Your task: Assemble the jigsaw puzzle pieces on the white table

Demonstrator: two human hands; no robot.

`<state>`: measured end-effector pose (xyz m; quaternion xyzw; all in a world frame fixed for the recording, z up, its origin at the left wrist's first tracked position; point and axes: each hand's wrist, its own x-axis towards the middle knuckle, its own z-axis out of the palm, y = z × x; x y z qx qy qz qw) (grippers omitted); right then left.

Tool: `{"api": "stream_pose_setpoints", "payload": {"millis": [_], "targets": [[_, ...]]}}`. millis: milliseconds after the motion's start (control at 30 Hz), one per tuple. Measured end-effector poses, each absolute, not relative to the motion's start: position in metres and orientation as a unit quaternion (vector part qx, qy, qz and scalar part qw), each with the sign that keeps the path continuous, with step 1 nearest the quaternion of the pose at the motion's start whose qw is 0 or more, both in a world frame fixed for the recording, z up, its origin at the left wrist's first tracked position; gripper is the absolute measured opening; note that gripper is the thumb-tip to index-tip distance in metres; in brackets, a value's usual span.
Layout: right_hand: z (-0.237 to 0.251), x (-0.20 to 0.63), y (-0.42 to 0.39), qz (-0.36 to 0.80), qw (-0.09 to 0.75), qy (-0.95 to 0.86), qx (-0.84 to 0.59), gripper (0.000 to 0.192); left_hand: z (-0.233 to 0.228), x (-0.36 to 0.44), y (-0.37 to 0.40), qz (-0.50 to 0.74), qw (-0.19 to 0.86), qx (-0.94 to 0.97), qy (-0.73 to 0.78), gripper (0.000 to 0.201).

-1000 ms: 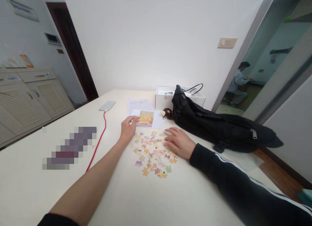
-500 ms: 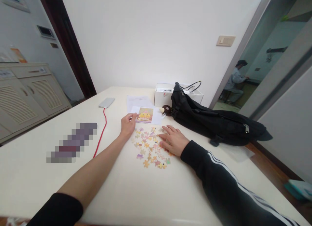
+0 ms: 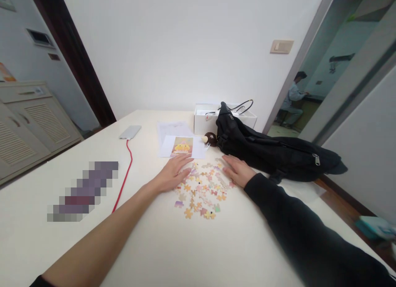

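- Your left hand has left the picture card it was touching a second ago and is now lying flat, fingers spread, on the left edge of the puzzle pieces.
- The pieces are lying loose on the table between your hands.
- Your right hand is resting flat and spread on their right edge.
- You seem to be corralling the pile; sorting would call for pinching single pieces.
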<state>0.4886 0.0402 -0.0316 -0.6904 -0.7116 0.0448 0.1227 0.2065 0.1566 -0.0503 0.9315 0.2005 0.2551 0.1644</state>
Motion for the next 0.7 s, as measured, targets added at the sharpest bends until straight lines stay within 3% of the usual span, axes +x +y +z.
{"api": "stream_pose_setpoints", "payload": {"millis": [100, 200, 433, 567, 700], "targets": [[-0.035, 0.478, 0.044, 0.066, 0.121, -0.738, -0.661, 0.062, -0.049, 0.209, 0.149, 0.139, 0.165, 0.951, 0.223, 0.056], [-0.034, 0.453, 0.04, 0.094, 0.094, -0.762, -0.633, 0.065, -0.047, 0.21, 0.144, 0.103, 0.173, 0.954, 0.222, 0.056], [-0.031, 0.422, 0.026, 0.093, 0.128, -0.814, -0.558, 0.064, -0.04, 0.208, 0.137, 0.236, 0.21, 0.928, 0.2, 0.048], [-0.027, 0.458, 0.031, 0.043, 0.18, -0.795, -0.578, 0.058, -0.042, 0.203, 0.147, 0.288, 0.189, 0.907, 0.243, 0.046], [-0.031, 0.5, 0.026, 0.046, 0.17, -0.749, -0.639, 0.061, -0.049, 0.198, 0.157, 0.266, 0.207, 0.893, 0.298, 0.057]]}}
